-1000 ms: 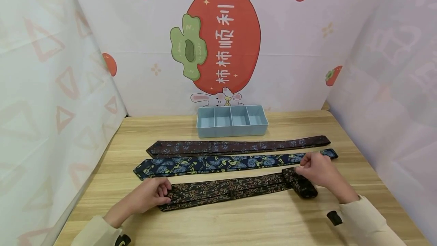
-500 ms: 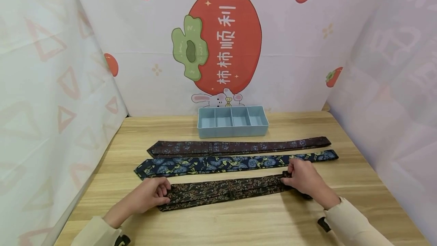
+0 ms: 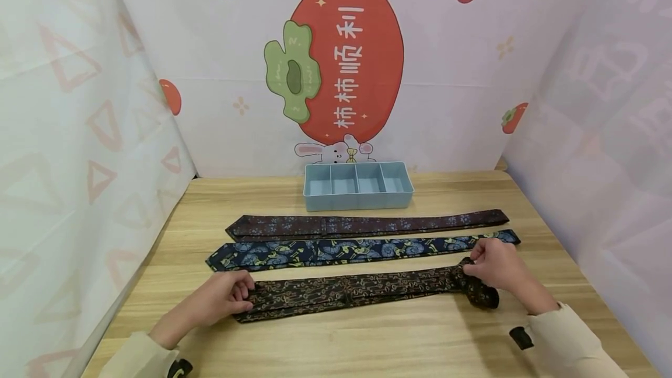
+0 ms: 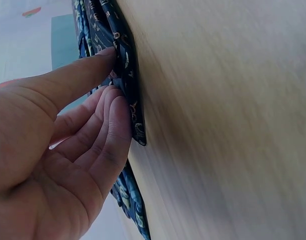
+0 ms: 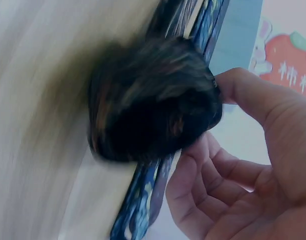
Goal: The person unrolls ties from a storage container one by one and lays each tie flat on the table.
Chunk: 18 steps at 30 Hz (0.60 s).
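Note:
A black necktie (image 3: 325, 295) with a small tan and reddish pattern lies lengthwise along the near part of the table. At its wide end, my left hand (image 3: 223, 299) pinches the edge between thumb and fingers; the left wrist view shows the tie's corner (image 4: 138, 132) just beyond the fingertips. My right hand (image 3: 501, 267) pinches the other end, where the narrow part is gathered into a thick loop (image 3: 480, 293). That loop is blurred in the right wrist view, held between the thumb and fingers (image 5: 193, 155).
Behind the black tie lie a navy necktie (image 3: 362, 249) with blue and yellow figures and a dark maroon flowered necktie (image 3: 362, 226). A light blue box (image 3: 359, 202) with several compartments stands at the back, before a printed cloth backdrop (image 3: 226, 133).
My right hand first shifted left along the black tie, then back right with the looped end. The left hand and the wide end have slid slightly left.

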Each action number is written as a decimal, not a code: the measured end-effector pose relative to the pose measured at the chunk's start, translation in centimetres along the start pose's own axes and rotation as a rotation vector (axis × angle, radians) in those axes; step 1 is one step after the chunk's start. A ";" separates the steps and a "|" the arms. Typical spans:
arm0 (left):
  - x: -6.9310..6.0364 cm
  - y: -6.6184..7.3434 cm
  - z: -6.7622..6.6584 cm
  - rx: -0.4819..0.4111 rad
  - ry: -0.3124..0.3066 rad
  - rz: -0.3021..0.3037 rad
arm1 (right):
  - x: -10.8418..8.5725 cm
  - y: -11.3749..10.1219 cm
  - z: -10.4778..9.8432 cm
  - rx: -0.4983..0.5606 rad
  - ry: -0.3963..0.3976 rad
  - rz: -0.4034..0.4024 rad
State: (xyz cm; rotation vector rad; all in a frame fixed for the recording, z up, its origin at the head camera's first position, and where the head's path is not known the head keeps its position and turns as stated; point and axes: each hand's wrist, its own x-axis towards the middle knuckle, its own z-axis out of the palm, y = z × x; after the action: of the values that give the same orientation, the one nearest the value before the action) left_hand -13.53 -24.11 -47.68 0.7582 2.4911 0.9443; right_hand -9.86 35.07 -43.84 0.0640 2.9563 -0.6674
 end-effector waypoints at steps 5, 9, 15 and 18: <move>-0.3 -0.3 -0.4 -0.019 -0.005 -0.010 | 0.0 1.9 -0.2 -0.008 -0.017 0.020; -0.3 -0.3 -0.5 -0.023 -0.008 -0.011 | 0.0 2.6 -0.1 -0.007 -0.028 0.027; -0.3 -0.2 -0.7 -0.021 -0.014 -0.026 | -0.2 2.0 -0.5 -0.029 0.023 -0.016; -0.3 -0.1 -0.7 -0.029 -0.018 -0.031 | -0.4 1.0 -0.8 -0.035 0.017 -0.028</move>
State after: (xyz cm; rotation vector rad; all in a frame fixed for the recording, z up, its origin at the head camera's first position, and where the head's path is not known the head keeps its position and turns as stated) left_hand -13.65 -24.73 -47.24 0.7131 2.4614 0.9562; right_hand -9.45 36.25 -43.52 0.0250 2.9892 -0.6217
